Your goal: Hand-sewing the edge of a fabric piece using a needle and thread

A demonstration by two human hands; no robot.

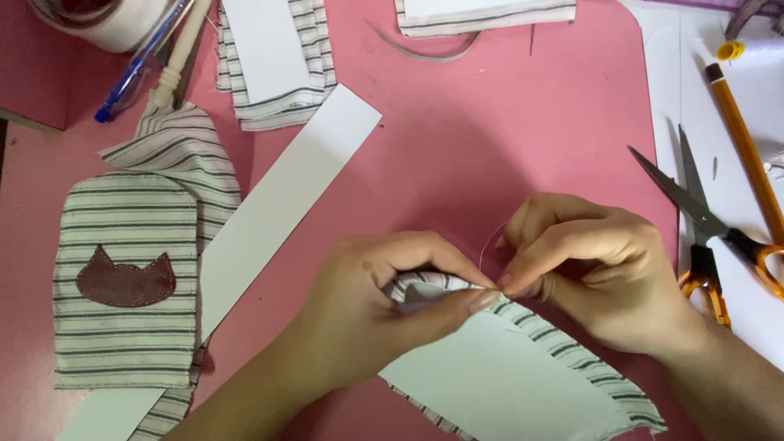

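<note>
The pink bench [457, 147] carries everything. On it, near the lower edge, lies the large curved white card piece wrapped in grey-striped cloth [506, 376], its narrow end lifted between both hands. The left hand [367, 310] pinches the folded cloth edge between thumb and forefinger, a closed grip that seems to keep the fold flat over the card. The right hand [596, 269] is closed on something very fine at the same spot, apparently a needle, with a thin thread [483, 249] looping up from it. Left of the hands lie a long white card strip [278, 212] and a striped cloth panel with a brown cat-head patch [126, 278]. Orange-handled scissors [702, 229] rest to the right, within reach.
</note>
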